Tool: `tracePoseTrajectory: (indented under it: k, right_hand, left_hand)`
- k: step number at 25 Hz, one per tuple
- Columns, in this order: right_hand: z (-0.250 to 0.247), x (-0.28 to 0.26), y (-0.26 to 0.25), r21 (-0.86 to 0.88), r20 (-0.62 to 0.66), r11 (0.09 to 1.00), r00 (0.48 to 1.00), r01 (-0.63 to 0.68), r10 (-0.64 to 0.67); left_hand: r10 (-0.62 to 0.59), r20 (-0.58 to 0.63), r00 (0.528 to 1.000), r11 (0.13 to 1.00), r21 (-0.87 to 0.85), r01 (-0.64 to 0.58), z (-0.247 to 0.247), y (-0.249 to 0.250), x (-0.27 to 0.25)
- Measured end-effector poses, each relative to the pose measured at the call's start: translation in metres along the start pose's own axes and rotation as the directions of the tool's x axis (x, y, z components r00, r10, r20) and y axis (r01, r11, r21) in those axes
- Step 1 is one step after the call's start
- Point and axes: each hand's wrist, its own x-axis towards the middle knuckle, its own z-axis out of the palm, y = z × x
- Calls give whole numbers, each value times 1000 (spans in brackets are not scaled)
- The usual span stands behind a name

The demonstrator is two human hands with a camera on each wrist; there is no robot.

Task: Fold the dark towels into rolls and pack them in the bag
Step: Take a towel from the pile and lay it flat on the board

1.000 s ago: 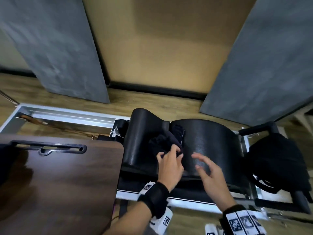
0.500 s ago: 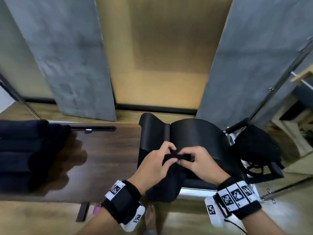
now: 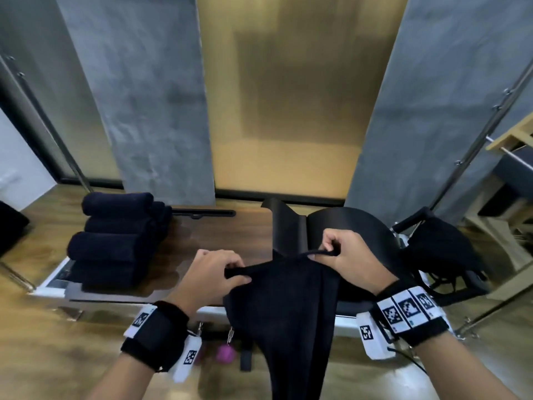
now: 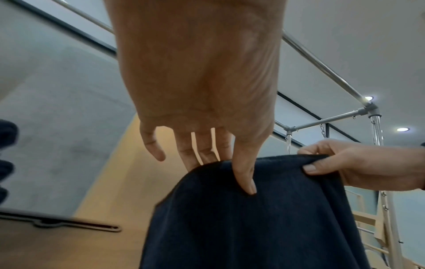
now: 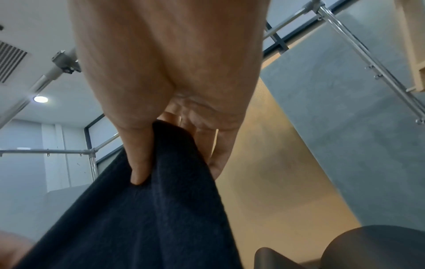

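1. Grey wall panels [image 3: 150,96] and a tan panel [image 3: 288,111] fill the far side of the room, with a wood floor [image 3: 57,356] below
2. Nearest the wall stands a dark wood table [image 3: 225,241]; a slotted metal handle [image 3: 202,212] lies along its far edge
3. On the table's left end, dark rolls [image 3: 112,241] are stacked in a pile, each lying on its side
4. Right of the table sits a black curved pad [image 3: 357,226], and further right a black bag [image 3: 441,249] rests slumped against a metal frame
5. Left hand [image 3: 210,275] pinches the top edge of a dark towel [image 3: 282,319] between thumb and fingers; the left wrist view shows the thumb pressed on the near face and fingers behind the cloth
6. Right hand [image 3: 346,255] pinches the same top edge further right, thumb on the near side, fingers curled behind
7. Towel hangs unrolled from the two hands, in the air near the person, in front of the table and pad, with loose vertical folds; its lower end runs out of frame
8. Chrome poles [image 3: 490,125] rise at the right, and a small pink object [image 3: 226,353] lies on the floor under the table
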Motion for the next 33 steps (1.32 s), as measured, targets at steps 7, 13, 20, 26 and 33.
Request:
tracePoseTrajectory:
  k: [7, 13, 20, 26, 33]
  right_hand:
    - [50, -35, -37, 47, -5, 996, 997, -71, 72]
    - [84, -64, -68, 157, -127, 982, 984, -102, 122]
    - [99, -75, -97, 142, -307, 975, 929, -170, 207]
    - [109, -60, -105, 227, -436, 961, 866, -156, 243]
    - [135, 21, -86, 591, -244, 776, 869, -218, 430]
  left_hand:
    - [-68, -135, 988, 997, -46, 62, -57, -82, -89]
    - [-26, -170, 985, 944, -329, -32, -93, -123, -135]
    - [-100, -378, 920, 904, -421, -75, -119, -146, -146]
    - [-179, -532, 828, 960, -277, 30, -134, -158, -133]
    - [-431, -433, 791, 718, -696, 10, -115, -150, -61]
